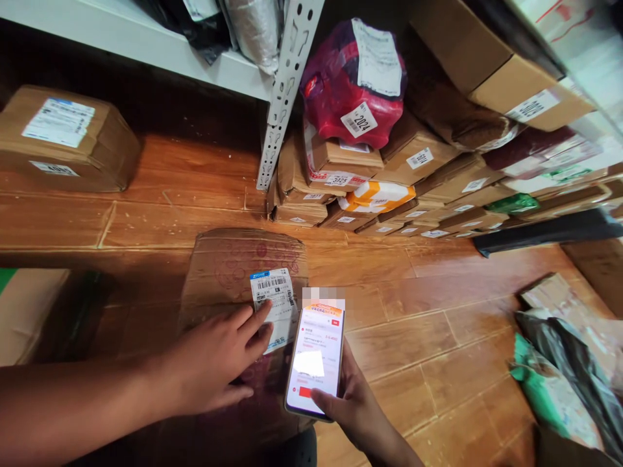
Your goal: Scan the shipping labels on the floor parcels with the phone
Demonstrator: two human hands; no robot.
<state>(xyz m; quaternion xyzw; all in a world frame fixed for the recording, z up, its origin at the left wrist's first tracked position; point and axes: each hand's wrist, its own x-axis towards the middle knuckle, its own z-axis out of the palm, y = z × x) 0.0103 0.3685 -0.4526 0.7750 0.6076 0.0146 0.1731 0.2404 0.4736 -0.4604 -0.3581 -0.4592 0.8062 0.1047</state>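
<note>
In the head view a smartphone point(321, 337) with a lit screen rests in my right hand point(357, 399), fingers wrapped behind it and the thumb over a red button low on the screen. My left hand point(219, 357) lies over a cardboard box point(233, 266), fingers stretched out. Its fingertips reach the white shipping label point(277, 318) on the box top and cover part of the print. The box stands on the floor below me, left of the phone, with faded reddish printing on its top.
A perforated shelf post point(289, 84) stands ahead. To its right are stacked labelled parcels, topped by a pink-wrapped bundle point(350, 84). Another cardboard box point(63, 139) sits at the left under a white shelf point(146, 42). Plastic-wrapped parcels point(555, 383) lie on the wooden floor at right.
</note>
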